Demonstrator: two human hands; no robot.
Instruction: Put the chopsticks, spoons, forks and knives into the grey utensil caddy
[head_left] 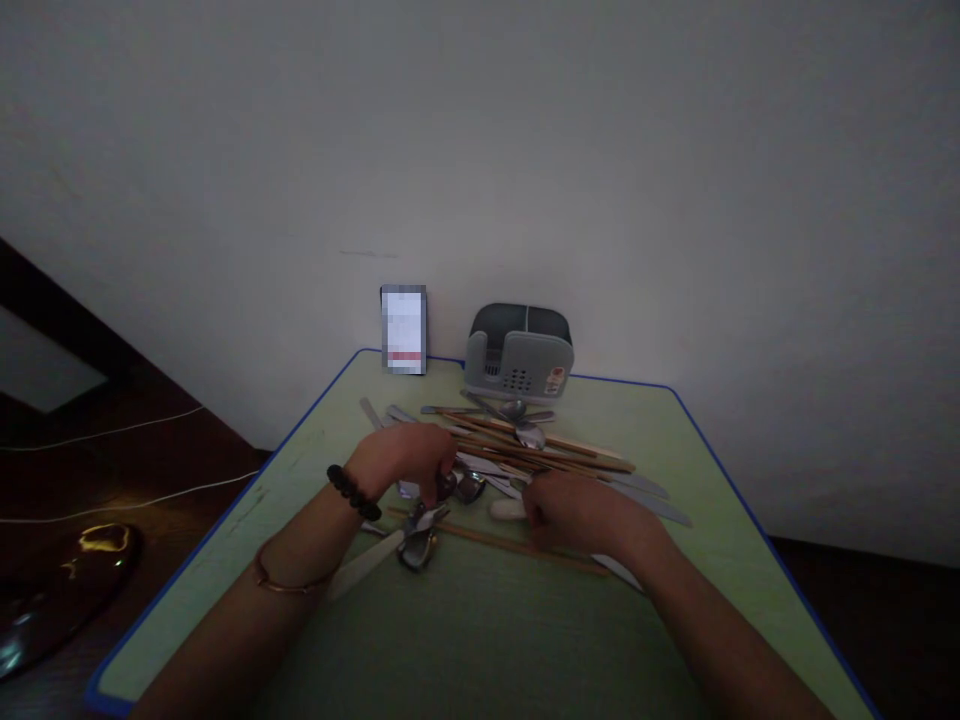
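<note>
A heap of cutlery lies on the green table: spoons, knives and wooden chopsticks. My left hand, with a bead bracelet on its wrist, is curled down over the left side of the heap, fingers closed around a spoon. My right hand rests on the right side, its fingers bent and pinching the white handle of a utensil. One long chopstick lies in front of both hands.
A grey cutlery holder stands at the table's back edge against the white wall. A small upright card or phone stands to its left. Dark floor with white cables lies left of the table.
</note>
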